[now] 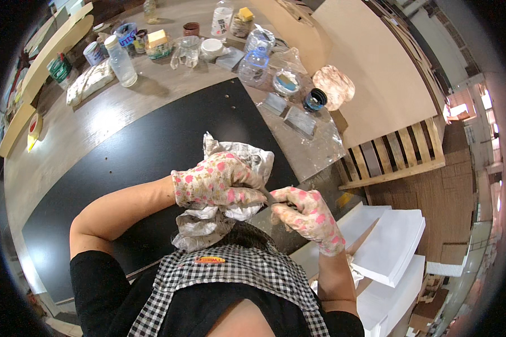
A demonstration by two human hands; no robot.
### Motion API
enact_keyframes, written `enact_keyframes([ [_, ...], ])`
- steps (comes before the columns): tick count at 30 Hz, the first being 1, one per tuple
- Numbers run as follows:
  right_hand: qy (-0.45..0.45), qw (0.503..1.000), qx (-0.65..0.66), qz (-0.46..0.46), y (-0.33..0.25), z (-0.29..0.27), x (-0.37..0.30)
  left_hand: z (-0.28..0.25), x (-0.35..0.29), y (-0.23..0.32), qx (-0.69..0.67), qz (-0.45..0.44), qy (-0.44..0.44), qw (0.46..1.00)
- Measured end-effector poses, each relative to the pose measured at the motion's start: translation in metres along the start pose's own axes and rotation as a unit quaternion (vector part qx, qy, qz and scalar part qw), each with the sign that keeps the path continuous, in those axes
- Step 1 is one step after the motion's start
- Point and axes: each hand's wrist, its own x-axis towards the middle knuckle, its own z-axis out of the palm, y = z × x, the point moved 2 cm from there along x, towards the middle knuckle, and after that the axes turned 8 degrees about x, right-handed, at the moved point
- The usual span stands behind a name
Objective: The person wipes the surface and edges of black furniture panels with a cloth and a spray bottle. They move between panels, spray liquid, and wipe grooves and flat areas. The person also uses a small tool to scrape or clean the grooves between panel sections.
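Apron: my checked apron is nearest the camera, at 6 o'clock, over a black top.
Left hand: my left hand, in a pink flowered glove, sits just above centre; its fingers are clamped on a crumpled grey-white rag.
Rag: it bunches out above and below my left hand, over the black panel, and touches the tool.
Tool: a thin grey metal tool runs from the rag toward 4 o'clock; only a short piece shows between my hands, so I cannot tell what kind it is.
Right hand: my right hand, in the same glove, is just beside the left at 4 o'clock; its fingers are together, pinched on the tool's end.
Table: the wooden table carries the black panel, from 8 o'clock up to 12.
Bottles: a clear plastic bottle stands at 11 o'clock, with jars, cups and a second crumpled bottle toward 12, well apart from my hands.
Boards: white boards are stacked at 4 o'clock, a wooden pallet at 3.
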Motion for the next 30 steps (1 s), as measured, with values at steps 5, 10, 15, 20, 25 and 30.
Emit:
enact_keyframes([
  [5, 0.059, 0.939, 0.329, -0.079, 0.029, -0.03, -0.008, 0.0, 0.001, 0.012, -0.239, -0.11, 0.085, 0.961],
  [10, 0.13, 0.899, 0.327, -0.26, 0.042, -0.005, 0.008, 0.011, 0.003, 0.02, -0.294, -0.15, 0.187, 0.925],
  [15, 0.292, 0.825, 0.436, -0.21, 0.023, -0.004, 0.013, 0.001, 0.014, 0.035, -0.041, -0.009, 0.088, 0.995],
  [20, 0.281, 0.956, 0.052, -0.066, 0.018, -0.035, -0.003, -0.075, -0.012, 0.001, 0.296, -0.085, 0.27, 0.912],
  [25, 0.187, 0.935, -0.292, -0.071, 0.036, -0.019, -0.003, -0.078, -0.018, -0.062, 0.284, -0.181, 0.281, 0.899],
  [30, 0.129, 0.899, -0.414, -0.06, 0.034, -0.008, 0.001, -0.074, -0.024, -0.077, 0.261, -0.135, 0.312, 0.904],
])
